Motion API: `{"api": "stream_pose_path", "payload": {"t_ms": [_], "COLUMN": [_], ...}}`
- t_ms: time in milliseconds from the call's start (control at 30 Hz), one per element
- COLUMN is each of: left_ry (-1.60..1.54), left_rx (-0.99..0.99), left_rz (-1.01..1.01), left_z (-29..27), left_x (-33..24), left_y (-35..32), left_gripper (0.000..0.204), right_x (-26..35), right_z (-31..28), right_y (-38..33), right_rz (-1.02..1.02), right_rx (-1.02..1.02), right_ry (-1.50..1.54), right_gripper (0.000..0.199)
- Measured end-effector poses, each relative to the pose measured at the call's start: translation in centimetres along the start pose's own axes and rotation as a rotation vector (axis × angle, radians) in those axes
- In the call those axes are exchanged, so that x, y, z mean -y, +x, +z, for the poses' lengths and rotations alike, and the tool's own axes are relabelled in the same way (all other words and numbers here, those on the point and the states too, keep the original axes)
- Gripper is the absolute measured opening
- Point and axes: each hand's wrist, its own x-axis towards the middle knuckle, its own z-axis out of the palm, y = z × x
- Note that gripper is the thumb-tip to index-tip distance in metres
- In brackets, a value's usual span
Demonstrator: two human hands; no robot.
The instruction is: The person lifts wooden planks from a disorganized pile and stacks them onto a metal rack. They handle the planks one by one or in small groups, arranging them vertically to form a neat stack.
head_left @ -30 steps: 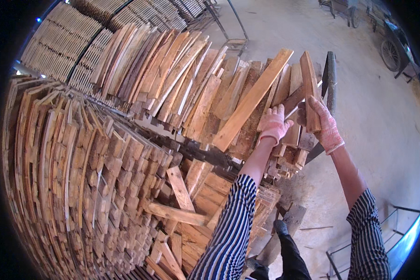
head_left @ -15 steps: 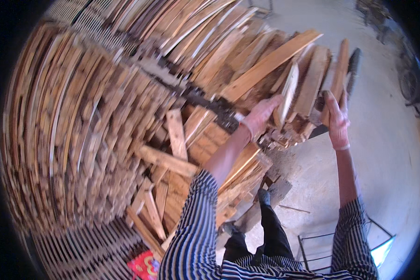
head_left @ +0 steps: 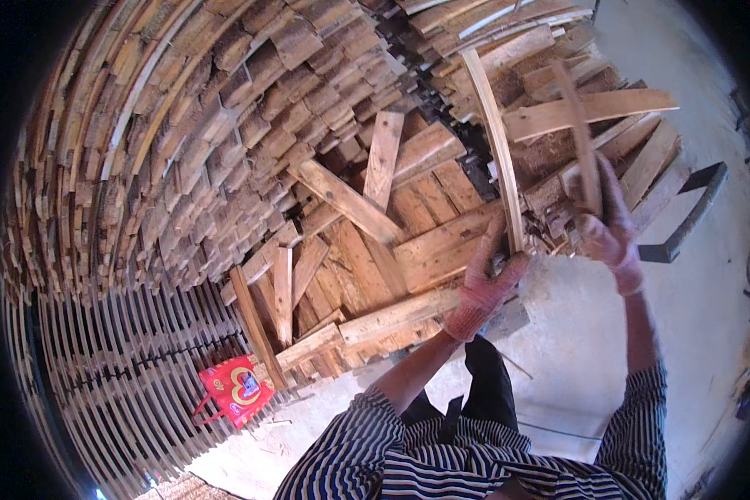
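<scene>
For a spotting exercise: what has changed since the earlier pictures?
The left hand, first laid on the plank pile, has moved left and grips a narrow plank. The view swung left, bringing in a red bag. The right hand still holds a brown plank; crossed boards lie as before.

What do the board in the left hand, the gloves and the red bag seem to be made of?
Board: wood, apparently bare; pale tan with lengthwise streaks like grain.
Gloves: probably knitted fabric, matte; finely textured surface.
Bag: perhaps plastic or coated fabric, with a bright printed finish; the exact material is unclear.
</scene>
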Motion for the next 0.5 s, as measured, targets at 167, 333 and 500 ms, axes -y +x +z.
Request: {"api": "stream_pose_path", "payload": {"t_ms": [167, 333, 500], "left_ry": [0.32, 1.146, 1.609], "left_rx": [0.144, 0.34, 0.265], "left_rz": [-0.016, -0.082, -0.158], "left_z": [0.3, -13.6, -19.1], "left_x": [1.0, 4.8, 10.1], "left_y": [-2.6, 0.1, 3.6], "left_gripper": [0.072, 0.073, 0.092], "right_x": [-2.1, -3.7, -5.0], "right_z": [7.5, 8.3, 9.6], "right_y": [-1.8, -6.3, -12.3], "right_rz": [0.391, 0.555, 0.728], "right_rx": [0.052, -0.065, -0.177], "right_ry": [0.307, 0.377, 0.575], "right_gripper": [0.115, 0.112, 0.109]}}
